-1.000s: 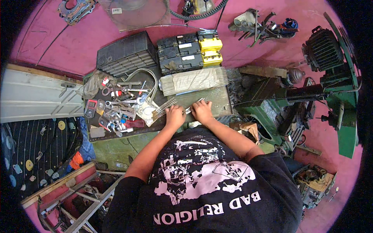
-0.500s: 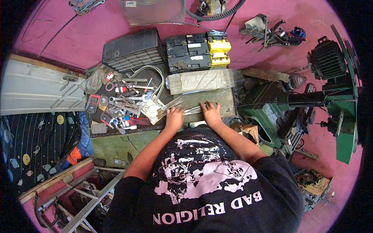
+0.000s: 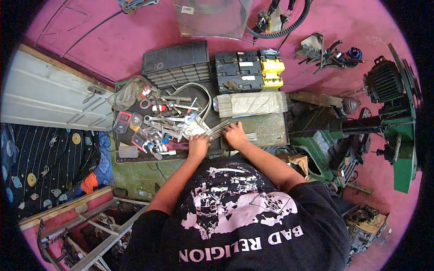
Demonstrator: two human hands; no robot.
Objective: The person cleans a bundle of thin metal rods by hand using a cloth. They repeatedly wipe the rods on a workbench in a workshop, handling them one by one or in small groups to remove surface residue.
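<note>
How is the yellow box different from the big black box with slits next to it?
The yellow box is bright yellow, while the black slatted case is dark all over. The yellow box is much smaller and sits at the right end of the row; the black slatted case is wider and sits at the left end. The black slatted case has rows of ribs; the yellow box has none. Both rest at the back of the workbench.

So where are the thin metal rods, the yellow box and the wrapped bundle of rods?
thin metal rods (image 3: 218,129), head view, middle of the fanned bunch
yellow box (image 3: 271,73), head view, its top face
wrapped bundle (image 3: 250,103), head view, the wrapping's middle
</note>
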